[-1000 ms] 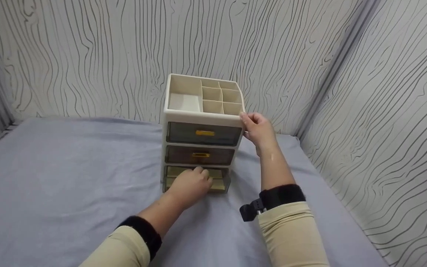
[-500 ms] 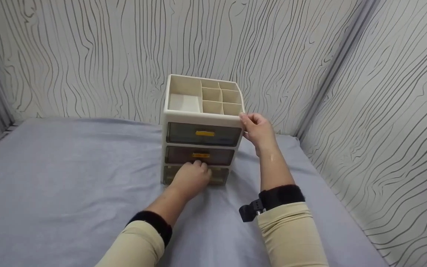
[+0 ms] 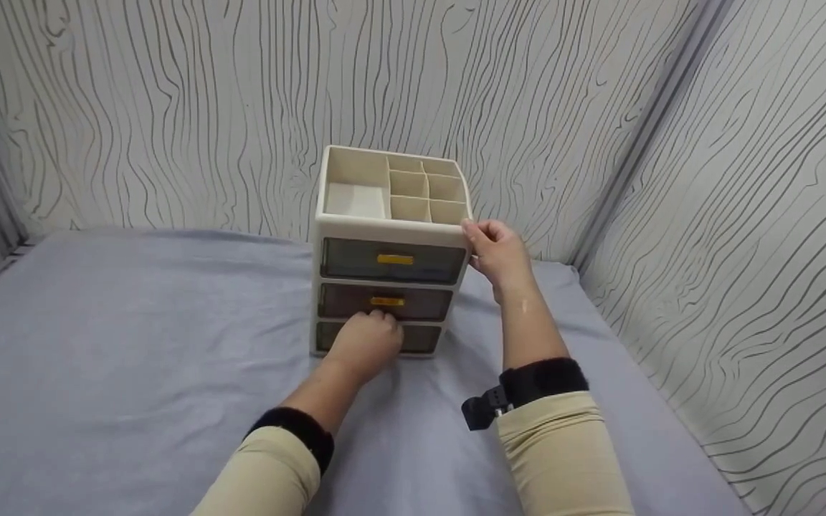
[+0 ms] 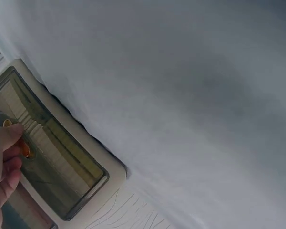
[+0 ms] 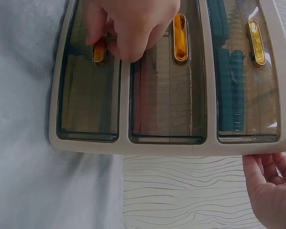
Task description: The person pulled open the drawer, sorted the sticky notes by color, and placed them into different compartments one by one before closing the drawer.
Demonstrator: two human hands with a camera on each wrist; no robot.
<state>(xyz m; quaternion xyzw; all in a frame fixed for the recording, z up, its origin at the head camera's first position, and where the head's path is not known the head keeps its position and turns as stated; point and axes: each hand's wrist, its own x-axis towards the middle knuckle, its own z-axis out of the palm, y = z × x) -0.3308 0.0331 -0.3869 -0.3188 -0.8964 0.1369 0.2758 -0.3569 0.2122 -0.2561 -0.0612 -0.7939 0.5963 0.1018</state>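
Observation:
A cream drawer cabinet [image 3: 390,231] stands upright, with three smoky see-through drawers and gold handles. Its bottom drawer [image 3: 421,340] sits flush in the frame, as do the upper two. My left hand [image 3: 368,345] covers part of that drawer in the head view. In the left wrist view its thumb and fingers pinch the gold drawer handle [image 4: 25,147]. Up at the cabinet's top right corner, my right hand [image 3: 502,251] grips the edge, thumb at the front and fingers along the side. Folded teal cloth [image 5: 230,90] shows through the top drawer in the right wrist view.
The cabinet's open top has one large compartment [image 3: 357,199] and several small ones [image 3: 409,208]. A grey-blue cloth [image 3: 155,358] covers the table. Wood-grain patterned panels [image 3: 191,107] rise behind and to the right.
The bottom drawer was pulled partly out a second ago and has slid back in, with my left hand moving forward along with it. My right hand has stayed at the corner.

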